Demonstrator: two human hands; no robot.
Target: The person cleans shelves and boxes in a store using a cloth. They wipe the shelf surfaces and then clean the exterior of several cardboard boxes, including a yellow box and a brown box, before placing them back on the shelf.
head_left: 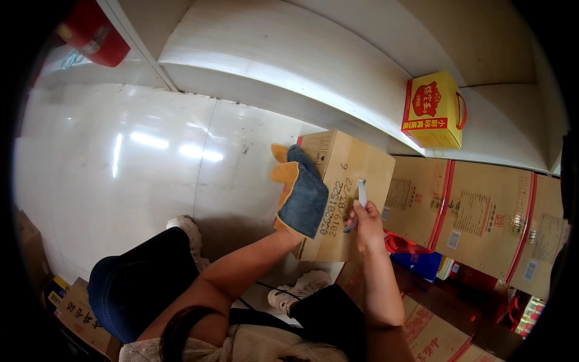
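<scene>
A brown cardboard carton point(362, 158) stands on the floor in front of me, with dark printed marks on its upper face. My left hand point(303, 202) wears a dark grey work glove with tan-orange parts. It lies along the carton's left edge, its gloved fingers spread, two tan-orange parts sticking out over the floor. My bare right hand point(366, 224) is closed over the right part of the upper face. It grips a slim pale-grey strip-like thing point(362, 192), which sticks out above and below the fingers; its exact kind I cannot make out.
A yellow and red gift box point(433, 111) sits on the white shelf point(289, 54). More cartons point(482, 211) are lined up on the right, with red-handled packages point(404, 244) below. Cartons point(84, 314) also stand at lower left. A red object point(96, 36) is at upper left, above the shiny tiled floor point(145, 181).
</scene>
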